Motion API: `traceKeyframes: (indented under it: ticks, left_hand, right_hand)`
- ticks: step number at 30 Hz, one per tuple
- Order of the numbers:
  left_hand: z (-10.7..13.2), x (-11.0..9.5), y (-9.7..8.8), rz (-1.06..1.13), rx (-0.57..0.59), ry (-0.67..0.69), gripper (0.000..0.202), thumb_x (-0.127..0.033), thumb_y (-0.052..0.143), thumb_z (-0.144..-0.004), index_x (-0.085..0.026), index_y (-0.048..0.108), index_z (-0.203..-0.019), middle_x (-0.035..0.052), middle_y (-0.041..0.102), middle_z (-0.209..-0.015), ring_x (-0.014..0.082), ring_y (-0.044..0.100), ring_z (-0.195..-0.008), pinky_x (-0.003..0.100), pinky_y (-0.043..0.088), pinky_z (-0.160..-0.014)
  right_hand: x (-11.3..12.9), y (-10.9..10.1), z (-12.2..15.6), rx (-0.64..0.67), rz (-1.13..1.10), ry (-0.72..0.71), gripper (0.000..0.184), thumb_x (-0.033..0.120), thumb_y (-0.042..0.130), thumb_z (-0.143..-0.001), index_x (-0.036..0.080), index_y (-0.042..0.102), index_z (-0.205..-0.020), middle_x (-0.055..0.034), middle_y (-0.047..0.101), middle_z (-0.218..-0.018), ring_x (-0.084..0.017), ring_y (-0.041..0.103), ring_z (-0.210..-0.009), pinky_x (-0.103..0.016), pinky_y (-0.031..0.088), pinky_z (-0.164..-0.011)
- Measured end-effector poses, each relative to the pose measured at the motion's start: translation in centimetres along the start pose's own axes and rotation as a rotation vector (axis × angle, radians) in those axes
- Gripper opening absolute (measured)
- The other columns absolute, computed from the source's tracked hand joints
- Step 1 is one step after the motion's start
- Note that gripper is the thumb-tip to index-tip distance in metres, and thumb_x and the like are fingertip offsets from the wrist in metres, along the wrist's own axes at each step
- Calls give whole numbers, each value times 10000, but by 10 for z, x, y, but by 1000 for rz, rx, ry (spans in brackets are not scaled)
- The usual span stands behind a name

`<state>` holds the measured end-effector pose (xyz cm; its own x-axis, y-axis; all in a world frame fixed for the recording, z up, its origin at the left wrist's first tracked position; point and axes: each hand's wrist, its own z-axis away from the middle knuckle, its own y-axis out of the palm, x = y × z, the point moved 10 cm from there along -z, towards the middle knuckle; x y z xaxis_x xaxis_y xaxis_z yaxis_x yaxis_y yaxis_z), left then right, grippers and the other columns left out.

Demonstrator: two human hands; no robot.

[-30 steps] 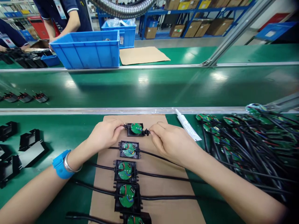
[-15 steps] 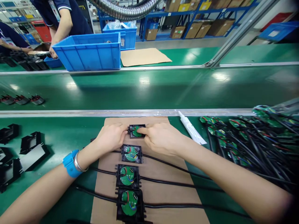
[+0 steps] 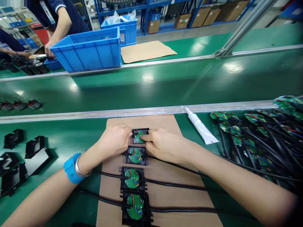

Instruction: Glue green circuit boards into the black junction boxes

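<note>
At the far end of the cardboard sheet [image 3: 165, 195], a small black plastic housing [image 3: 140, 128] holds a round green circuit board [image 3: 138, 137]. My left hand [image 3: 117, 138] is closed at its left edge, fingertips pinched on the housing. My right hand [image 3: 165, 143] has its index fingertip pressed on the board, its other fingers curled against the housing's right side. Nearer me, a second housing with a board [image 3: 136, 155], a third [image 3: 132, 178] and a fourth [image 3: 135, 206] stand in a column. Black cables [image 3: 177, 184] run out of their sides.
A white tube [image 3: 201, 126] lies right of the cardboard, beside a heap of wired boards and cables [image 3: 258, 135]. Empty black housings [image 3: 35, 146] sit at left. Behind the metal rail [image 3: 151, 112] are motor-like parts [image 3: 34, 104], a blue crate [image 3: 87, 52] and a co-worker [image 3: 61, 19].
The camera view has tilted and shifted slightly, moving the scene. Both hands stay at the far housing, with the right index finger still on its board.
</note>
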<state>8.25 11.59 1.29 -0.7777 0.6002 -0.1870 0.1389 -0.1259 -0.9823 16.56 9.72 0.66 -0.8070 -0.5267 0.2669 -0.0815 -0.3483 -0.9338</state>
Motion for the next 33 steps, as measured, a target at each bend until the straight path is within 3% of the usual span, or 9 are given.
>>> traceKeyframes:
  ticks: [8,13,17,21,24,26,28,31,33]
  left_hand:
    - [2,-2,2,-24,82,0,300,-201,387,-899,-176,626,-719,52,682,-765,196,627,-697,294,460,-609]
    - [7,0,9,-85,115,-93,282,-209,391,-875,-188,635,-734,47,690,-762,189,627,-666,275,425,-544]
    - [-7,3,16,-201,221,-161,220,-206,470,-763,-181,647,-635,83,676,-644,214,605,-560,290,405,-484]
    - [-23,8,9,-203,267,-146,245,-299,562,-733,-190,633,-526,65,635,-545,217,610,-571,278,430,-489]
    - [-12,9,-1,-213,179,-174,259,-355,549,-812,-174,701,-706,88,690,-722,235,644,-682,311,494,-566]
    - [2,-4,-3,-185,75,-117,261,-229,483,-862,-163,690,-1005,103,694,-944,226,655,-802,326,532,-664]
    - [15,-23,5,-179,27,-27,426,-77,414,-841,-135,586,-1226,124,655,-1080,220,645,-886,332,547,-734]
    - [24,-36,21,-240,74,11,518,-14,386,-797,-58,519,-1296,164,629,-1073,245,635,-884,354,553,-730]
    - [23,-35,22,-228,113,-1,520,-29,410,-790,-83,531,-1293,148,628,-1058,252,636,-879,359,552,-725]
  right_hand:
    - [0,2,1,-21,-27,-16,384,215,393,-854,223,704,-1080,-105,681,-852,-243,642,-754,-331,412,-637]
    - [-3,6,2,-38,-61,-19,381,239,382,-861,235,705,-1063,-104,682,-860,-250,639,-755,-340,412,-634]
    - [-1,7,1,-44,-62,-37,388,227,375,-853,213,701,-1062,-112,676,-844,-265,640,-774,-356,418,-645]
    - [3,6,3,-42,-22,7,382,232,370,-849,165,704,-1023,-135,674,-817,-275,640,-731,-367,415,-616]
    - [5,5,6,-43,-6,38,369,232,359,-853,147,707,-942,-143,679,-793,-278,643,-708,-367,414,-602]
    - [7,5,7,-39,-9,46,365,232,363,-851,145,709,-934,-144,682,-793,-275,645,-708,-359,413,-598]
    - [5,5,7,-33,-22,60,370,240,372,-850,144,707,-976,-148,686,-807,-273,646,-725,-350,411,-601]
    - [-1,4,7,-25,-101,61,373,243,390,-839,171,696,-1041,-124,695,-822,-246,638,-735,-323,403,-605]
    - [-5,5,8,1,-219,36,358,228,426,-813,198,680,-1063,-76,695,-792,-201,618,-686,-290,394,-591]
